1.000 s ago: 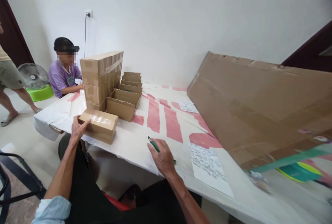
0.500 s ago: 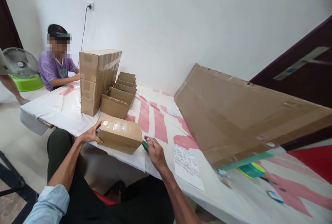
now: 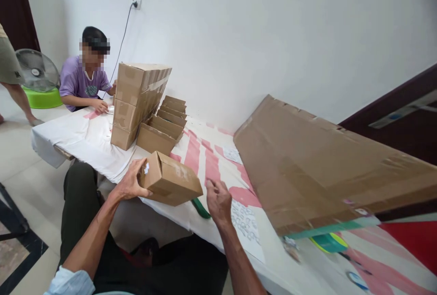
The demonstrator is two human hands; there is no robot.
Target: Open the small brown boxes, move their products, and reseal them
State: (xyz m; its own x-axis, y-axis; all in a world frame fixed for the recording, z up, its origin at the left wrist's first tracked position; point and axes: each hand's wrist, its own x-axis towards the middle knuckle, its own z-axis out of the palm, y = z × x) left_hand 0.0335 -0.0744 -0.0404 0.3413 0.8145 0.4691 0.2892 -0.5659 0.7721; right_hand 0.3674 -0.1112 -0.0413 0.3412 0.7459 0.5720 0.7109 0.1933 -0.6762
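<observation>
Box (image 3: 174, 181): left end partly covered by left grip (image 3: 132, 182). Right grip (image 3: 219, 199), just right of box: palm hidden, can't tell if it holds anything. Sheet (image 3: 246, 229) right of box: marks too small to read. Panel (image 3: 307, 172), farther right of box: cut by right edge. Standing person (image 3: 12, 63), well left of box: mostly cut by left edge.

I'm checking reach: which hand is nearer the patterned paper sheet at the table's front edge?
Right. The right hand is just left of the patterned paper sheet; the left hand is farther left, holding the left end of a cardboard box.
</observation>
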